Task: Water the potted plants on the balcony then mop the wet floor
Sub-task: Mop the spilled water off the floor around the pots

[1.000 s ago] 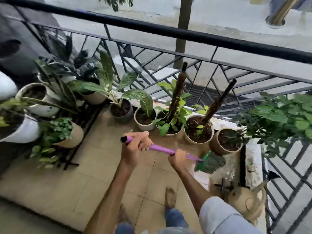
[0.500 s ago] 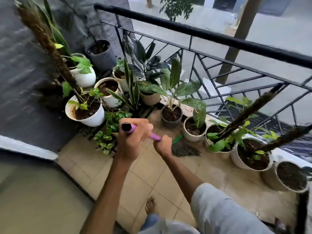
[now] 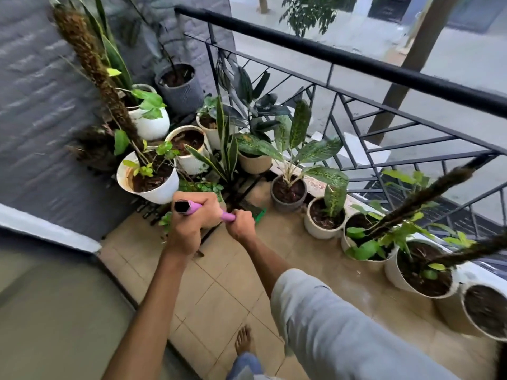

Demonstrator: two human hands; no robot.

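Note:
Both hands grip a mop with a purple handle (image 3: 195,207). My left hand (image 3: 194,220) holds the black-capped top end, and my right hand (image 3: 241,224) is closed around the shaft just below. The mop's green head (image 3: 256,212) rests on the tiled floor (image 3: 227,286) near the black plant rack, mostly hidden behind my right hand. Potted plants line the railing: a dark pot with spotted leaves (image 3: 288,190), a small cream pot (image 3: 322,219), and white pots with moss poles (image 3: 422,272). A white pot (image 3: 149,178) stands by the wall. The floor near the pots looks wet.
A black metal railing (image 3: 356,61) bounds the balcony on the right. A grey wall (image 3: 41,105) stands at the left, with a door threshold (image 3: 129,294) below it. My bare foot (image 3: 242,340) stands on the tiles. Two moss poles (image 3: 428,193) lean across the right side.
The view has swung left from the right-hand pots to the corner cluster. The mop head has moved left across the floor towards the plant rack. Both hands have stayed on the handle.

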